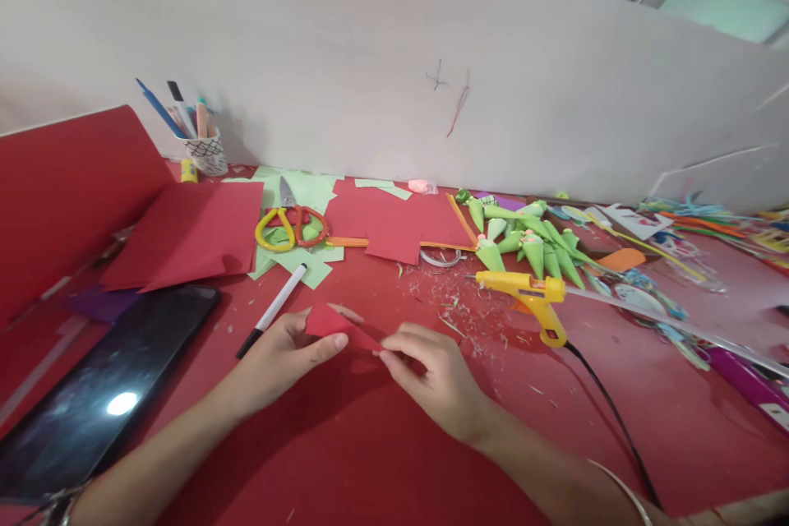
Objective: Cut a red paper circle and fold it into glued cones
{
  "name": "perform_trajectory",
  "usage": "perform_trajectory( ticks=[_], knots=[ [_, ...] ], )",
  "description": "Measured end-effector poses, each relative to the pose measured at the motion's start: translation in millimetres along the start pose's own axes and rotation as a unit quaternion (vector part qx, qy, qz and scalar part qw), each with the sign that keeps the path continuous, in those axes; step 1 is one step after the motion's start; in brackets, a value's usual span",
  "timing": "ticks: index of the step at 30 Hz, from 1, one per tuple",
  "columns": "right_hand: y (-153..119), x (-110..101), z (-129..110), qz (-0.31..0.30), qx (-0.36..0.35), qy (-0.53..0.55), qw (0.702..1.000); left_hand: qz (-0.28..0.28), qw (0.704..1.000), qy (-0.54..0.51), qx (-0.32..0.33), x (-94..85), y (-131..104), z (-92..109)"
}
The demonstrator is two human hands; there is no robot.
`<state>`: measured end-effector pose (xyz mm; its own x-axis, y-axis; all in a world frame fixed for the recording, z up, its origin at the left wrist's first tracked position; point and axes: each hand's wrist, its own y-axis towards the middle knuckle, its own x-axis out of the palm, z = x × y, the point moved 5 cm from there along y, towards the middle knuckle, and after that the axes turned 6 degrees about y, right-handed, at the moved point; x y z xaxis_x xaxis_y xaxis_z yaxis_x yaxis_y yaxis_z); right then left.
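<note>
A small folded piece of red paper (333, 324) is held between my two hands, just above the red tabletop. My left hand (294, 352) grips its left part, the thumb lying on top and the fingers behind. With thumb and fingertips pinched together, my right hand (431, 370) holds the narrow right-hand tip. Left of my left hand lies a white marker with a black cap (271, 311). Beyond it are scissors (292, 223) with yellow and orange handles, on pale green paper. A yellow glue gun (527, 296) rests to the right of my right hand.
A dark phone (117, 394) lies at the left, near stacked red sheets (191, 230). A pen cup (206, 153) stands by the wall. Several green paper cones (530, 234) are heaped at the back right. The glue gun's black cord (607, 407) runs toward the front edge.
</note>
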<state>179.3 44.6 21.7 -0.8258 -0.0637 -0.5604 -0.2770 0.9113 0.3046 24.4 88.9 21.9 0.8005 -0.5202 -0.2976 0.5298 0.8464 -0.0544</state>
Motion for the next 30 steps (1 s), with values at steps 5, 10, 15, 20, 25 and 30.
perform_trajectory(
  ticks=[5, 10, 15, 20, 25, 30],
  knots=[
    [-0.5, 1.0, 0.1, -0.01, 0.019, 0.028, 0.999, -0.013, 1.0, 0.009, -0.008, 3.9, -1.7, -2.4],
    [-0.5, 12.6, 11.1, -0.075, 0.158, 0.249, 0.953, -0.013, 0.993, 0.078, 0.092, 4.1, -1.1, 7.1],
    [-1.9, 20.2, 12.9, -0.147, 0.199, 0.348, 0.904, -0.006, 0.98, 0.149, 0.136, 2.7, -2.2, 11.2],
    [-5.4, 18.7, 11.8, -0.153, 0.181, 0.31, 0.921, -0.029, 0.971, 0.175, 0.158, 3.7, -5.1, 11.4],
    [-3.6, 13.1, 7.0, -0.127, 0.13, 0.231, 0.956, -0.006, 0.967, 0.199, 0.162, 1.7, -4.9, 9.0],
    [-4.2, 15.1, 7.6, -0.14, 0.152, 0.24, 0.948, 0.003, 0.964, 0.207, 0.167, 1.9, -6.2, 10.8]
  ],
)
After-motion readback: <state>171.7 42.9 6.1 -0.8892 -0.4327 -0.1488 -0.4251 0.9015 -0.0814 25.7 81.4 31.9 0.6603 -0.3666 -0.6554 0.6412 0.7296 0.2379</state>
